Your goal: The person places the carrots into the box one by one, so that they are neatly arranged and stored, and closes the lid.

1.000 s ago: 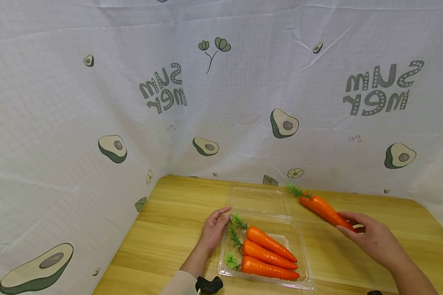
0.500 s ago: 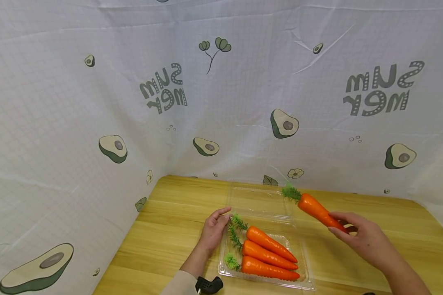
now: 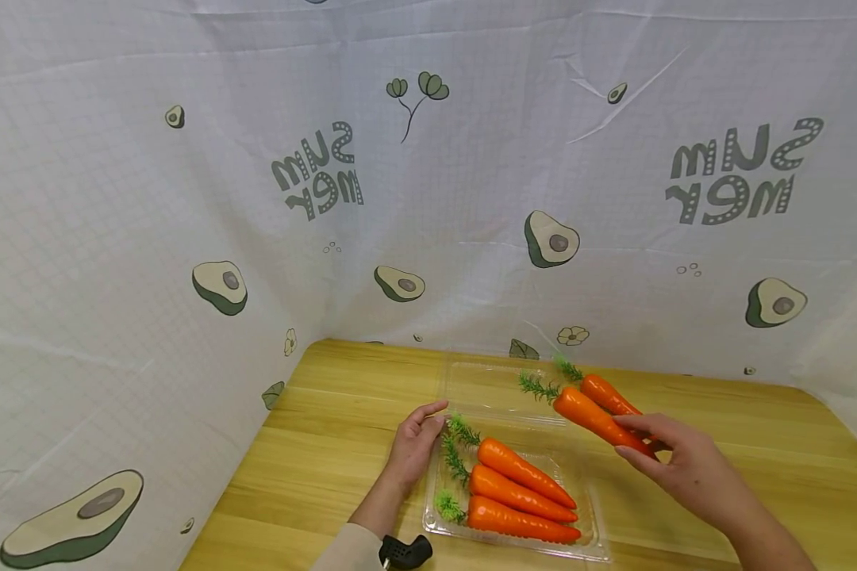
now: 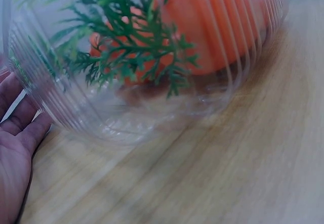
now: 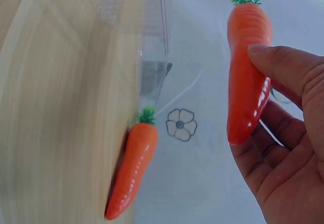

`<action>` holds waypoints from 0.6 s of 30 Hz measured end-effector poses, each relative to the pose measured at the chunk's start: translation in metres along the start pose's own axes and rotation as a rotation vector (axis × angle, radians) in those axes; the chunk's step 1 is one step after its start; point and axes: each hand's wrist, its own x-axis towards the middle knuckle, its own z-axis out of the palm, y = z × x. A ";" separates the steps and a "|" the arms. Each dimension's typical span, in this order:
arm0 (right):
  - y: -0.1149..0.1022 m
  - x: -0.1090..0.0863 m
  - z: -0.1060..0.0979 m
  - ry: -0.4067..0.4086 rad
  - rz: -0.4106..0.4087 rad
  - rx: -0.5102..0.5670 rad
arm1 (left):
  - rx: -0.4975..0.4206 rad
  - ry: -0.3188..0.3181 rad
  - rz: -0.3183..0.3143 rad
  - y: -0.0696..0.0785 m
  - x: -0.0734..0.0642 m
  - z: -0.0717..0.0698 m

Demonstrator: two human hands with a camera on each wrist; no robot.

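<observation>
In the head view, my right hand (image 3: pixel 685 464) holds a glossy orange carrot (image 3: pixel 589 414) by its tapered end, green top pointing away to the left. The right wrist view shows the thumb on one side of this carrot (image 5: pixel 247 77) and fingers behind it. A clear plastic clamshell box (image 3: pixel 598 533) lies with its lid folded back; three carrots (image 3: pixel 523 493) rest side by side in its base, tops to the left. My left hand (image 3: pixel 410 446) is at the box's left side. In the left wrist view, its relaxed fingers (image 4: pixel 35 130) touch the ribbed clear wall (image 4: pixel 126 127).
Another carrot (image 5: pixel 132 168) lies on the wooden table (image 3: pixel 328 420), behind the held one and right of the transparent lid (image 3: pixel 496 382). A white curtain (image 3: pixel 457 198) printed with avocados stands along the table's back and left edges.
My right hand has lifted one carrot and moved it left toward the box, uncovering the carrot behind it. The left hand and the box have stayed in place.
</observation>
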 end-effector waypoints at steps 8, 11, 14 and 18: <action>-0.014 -0.003 0.011 0.046 -0.119 -0.001 | 0.007 -0.002 -0.007 0.000 0.001 0.000; -0.019 -0.005 0.015 0.059 -0.152 -0.003 | 0.005 -0.009 0.010 -0.001 0.000 0.000; -0.025 -0.007 0.019 0.053 -0.166 -0.006 | 0.002 -0.014 0.019 -0.002 0.001 -0.001; -0.031 -0.010 0.025 0.051 -0.222 0.013 | -0.005 -0.020 0.026 -0.002 0.000 0.000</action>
